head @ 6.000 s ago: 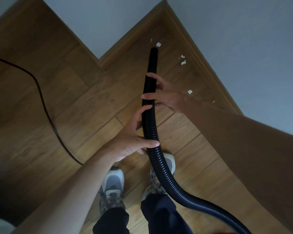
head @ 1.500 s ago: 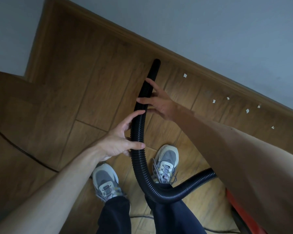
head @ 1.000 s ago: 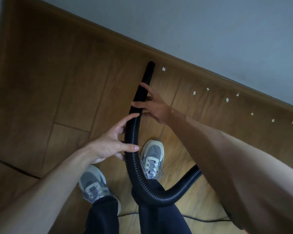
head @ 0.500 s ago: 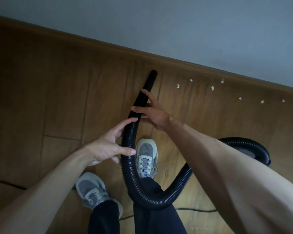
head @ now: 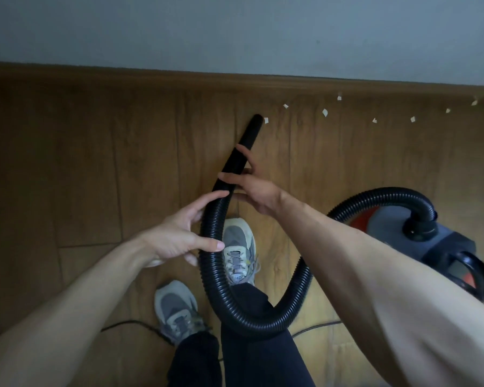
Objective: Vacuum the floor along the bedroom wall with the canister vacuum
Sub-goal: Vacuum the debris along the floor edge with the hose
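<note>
While left hand (head: 176, 238) loosely grips hose (head: 210, 277), right hand (head: 259, 194) pinches nozzle (head: 246, 143).

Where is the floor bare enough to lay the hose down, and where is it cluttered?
Bare: floor left of the hose, between baseboard and power cord. Crowded: paper scraps strewn along the baseboard right of the nozzle; canister vacuum at right; shoes and hose loop at bottom centre.

Dim, soft light; wide-angle edge distortion
</note>
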`<state>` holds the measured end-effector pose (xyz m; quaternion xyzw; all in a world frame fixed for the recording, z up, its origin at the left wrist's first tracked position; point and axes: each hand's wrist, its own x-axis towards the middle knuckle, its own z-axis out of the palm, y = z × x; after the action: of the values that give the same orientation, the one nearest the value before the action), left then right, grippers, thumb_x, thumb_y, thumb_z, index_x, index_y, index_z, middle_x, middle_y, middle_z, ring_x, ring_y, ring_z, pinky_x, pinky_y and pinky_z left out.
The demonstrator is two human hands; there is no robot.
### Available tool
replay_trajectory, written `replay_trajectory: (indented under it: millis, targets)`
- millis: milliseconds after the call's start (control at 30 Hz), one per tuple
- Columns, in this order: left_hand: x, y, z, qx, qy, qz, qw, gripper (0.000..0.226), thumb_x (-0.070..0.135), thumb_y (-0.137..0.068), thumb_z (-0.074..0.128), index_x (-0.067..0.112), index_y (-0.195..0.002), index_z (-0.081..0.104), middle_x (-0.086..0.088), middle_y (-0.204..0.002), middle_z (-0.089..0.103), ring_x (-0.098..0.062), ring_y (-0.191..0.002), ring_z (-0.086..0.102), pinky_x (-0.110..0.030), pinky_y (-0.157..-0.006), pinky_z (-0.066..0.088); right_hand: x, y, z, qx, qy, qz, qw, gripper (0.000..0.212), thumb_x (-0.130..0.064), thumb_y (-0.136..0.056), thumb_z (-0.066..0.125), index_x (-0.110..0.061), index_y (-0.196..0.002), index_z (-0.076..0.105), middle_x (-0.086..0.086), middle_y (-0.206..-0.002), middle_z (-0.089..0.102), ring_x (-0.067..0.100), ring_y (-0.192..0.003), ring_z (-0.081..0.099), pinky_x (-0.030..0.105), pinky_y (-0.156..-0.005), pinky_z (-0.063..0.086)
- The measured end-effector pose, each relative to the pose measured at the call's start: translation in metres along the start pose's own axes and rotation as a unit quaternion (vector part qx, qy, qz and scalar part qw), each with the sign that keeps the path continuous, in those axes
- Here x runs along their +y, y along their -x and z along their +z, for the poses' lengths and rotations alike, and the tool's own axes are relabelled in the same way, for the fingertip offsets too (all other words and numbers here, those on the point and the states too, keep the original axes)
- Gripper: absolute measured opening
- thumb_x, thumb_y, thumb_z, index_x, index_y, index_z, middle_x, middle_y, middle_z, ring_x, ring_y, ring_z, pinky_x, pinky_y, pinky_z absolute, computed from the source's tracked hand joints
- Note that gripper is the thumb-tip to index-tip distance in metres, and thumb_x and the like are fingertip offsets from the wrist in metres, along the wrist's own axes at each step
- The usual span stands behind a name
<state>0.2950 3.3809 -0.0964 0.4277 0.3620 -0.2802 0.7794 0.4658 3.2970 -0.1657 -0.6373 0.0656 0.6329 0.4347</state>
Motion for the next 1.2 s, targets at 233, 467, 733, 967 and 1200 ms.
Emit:
replay_trajectory:
  millis: [233,467,733,967,1200]
  targets:
    - [-0.004,-0.01,0.013,-0.011,-0.023,-0.004,1.0,0.091,0.002,-0.078,0.078,0.067,-0.129,0.04,0.0,-0.136,0.05,-0.024,-0.102,0.067,-0.035,-0.06,0.057,0.009,0.006,-0.017,0.01,-0.005,-0.014,1.0,0.086,-0.006,-0.081,0.077,-0.04,-0.147,0.034,0.011,-0.125,0.056,0.024,-0.102,0.068,0.034,-0.077,0.06]
    - [0.005,-0.017,0.016,0.005,-0.026,-0.008,1.0,0.092,0.001,-0.078,0.079,0.068,-0.128,0.041,-0.008,-0.141,0.045,-0.025,-0.098,0.067,-0.042,-0.064,0.059,0.002,0.002,-0.023,-0.005,-0.029,-0.018,0.999,0.086,-0.003,-0.082,0.076,-0.039,-0.147,0.033,0.012,-0.128,0.053,0.026,-0.107,0.065,0.03,-0.074,0.061]
    - [0.025,-0.031,0.025,0.011,-0.056,-0.023,0.998,0.092,0.001,-0.078,0.078,0.068,-0.128,0.041,-0.004,-0.147,0.038,-0.029,-0.113,0.061,-0.052,-0.071,0.061,-0.01,-0.005,-0.041,0.005,-0.039,-0.032,0.999,0.087,0.002,-0.081,0.075,-0.035,-0.148,0.035,0.014,-0.13,0.052,0.029,-0.115,0.06,0.031,-0.069,0.061]
    - [0.047,-0.046,0.04,0.003,-0.089,-0.025,0.996,0.092,0.001,-0.077,0.079,0.067,-0.129,0.04,-0.005,-0.148,0.037,-0.024,-0.096,0.072,-0.046,-0.067,0.061,-0.019,-0.005,-0.069,0.002,-0.067,-0.037,0.997,0.086,0.002,-0.081,0.075,-0.037,-0.147,0.036,0.013,-0.13,0.051,0.03,-0.117,0.058,0.037,-0.078,0.061]
    - [0.068,-0.063,0.061,-0.011,-0.116,-0.03,0.993,0.091,-0.005,-0.08,0.075,0.063,-0.131,0.042,0.002,-0.141,0.044,-0.018,-0.082,0.073,-0.033,-0.057,0.058,-0.017,-0.001,-0.1,0.022,-0.11,-0.047,0.993,0.088,0.001,-0.079,0.077,-0.039,-0.146,0.037,0.011,-0.131,0.051,0.03,-0.118,0.059,0.044,-0.084,0.06]
